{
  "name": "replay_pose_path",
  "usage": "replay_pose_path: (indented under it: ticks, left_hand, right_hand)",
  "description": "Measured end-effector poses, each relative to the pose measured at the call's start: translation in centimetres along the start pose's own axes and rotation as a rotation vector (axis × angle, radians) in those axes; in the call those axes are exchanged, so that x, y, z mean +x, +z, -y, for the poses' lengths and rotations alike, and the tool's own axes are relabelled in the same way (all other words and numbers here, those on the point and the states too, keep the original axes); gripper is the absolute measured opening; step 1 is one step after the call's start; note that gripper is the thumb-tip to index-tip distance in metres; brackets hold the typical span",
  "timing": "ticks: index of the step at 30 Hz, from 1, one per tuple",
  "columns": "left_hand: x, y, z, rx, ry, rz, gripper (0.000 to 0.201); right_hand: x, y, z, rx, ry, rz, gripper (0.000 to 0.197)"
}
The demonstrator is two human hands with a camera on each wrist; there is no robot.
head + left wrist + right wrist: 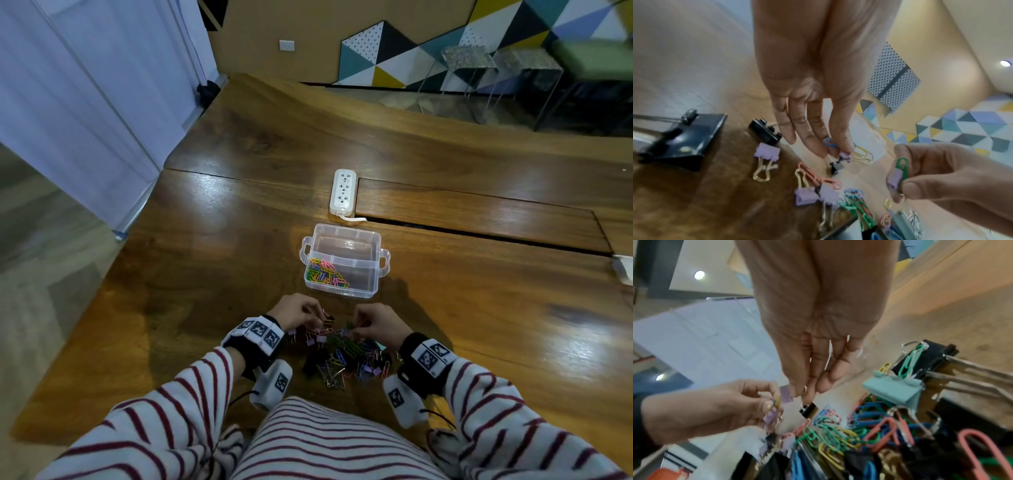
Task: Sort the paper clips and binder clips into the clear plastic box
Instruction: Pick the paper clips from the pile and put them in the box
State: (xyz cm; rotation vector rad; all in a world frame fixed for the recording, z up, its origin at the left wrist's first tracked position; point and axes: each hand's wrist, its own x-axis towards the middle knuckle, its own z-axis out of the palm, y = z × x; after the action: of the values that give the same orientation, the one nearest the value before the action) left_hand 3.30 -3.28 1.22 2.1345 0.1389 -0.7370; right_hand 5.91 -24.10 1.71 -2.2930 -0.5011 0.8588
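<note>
The clear plastic box [343, 240] stands open on the wooden table, with colourful paper clips [325, 272] in its left part. Nearer me lies a mixed pile of paper clips and binder clips [346, 358]. Both hands hover over the pile's far edge. My left hand [318, 322] pinches a small bunch [840, 156]: a purple binder clip, a black one, and blue and yellow paper clips. My right hand [356, 330] pinches a purple binder clip [895, 177] together with a green paper clip [903, 165]. In the right wrist view, its fingertips [795, 391] hide most of that clip.
A white power strip [343, 190] lies beyond the box, beside a long slot in the table. Large black binder clips [684, 138] and a teal one [894, 391] sit in the pile. The table's left edge [113, 267] drops to the floor.
</note>
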Motion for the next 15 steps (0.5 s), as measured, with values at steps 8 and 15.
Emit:
replay_pose_path:
  ticks: [8,15]
  left_hand:
    - [-0.09,-0.29,0.73,0.074,-0.004,0.023,0.012]
    - [0.05,-0.32,-0.04,0.259,0.041,0.001,0.009]
  right_hand:
    - [-0.08,-0.27,-0.42,0.123,0.026,0.057,0.011]
    - [-0.31,-0.54,-0.14,0.098,0.011,0.052,0.014]
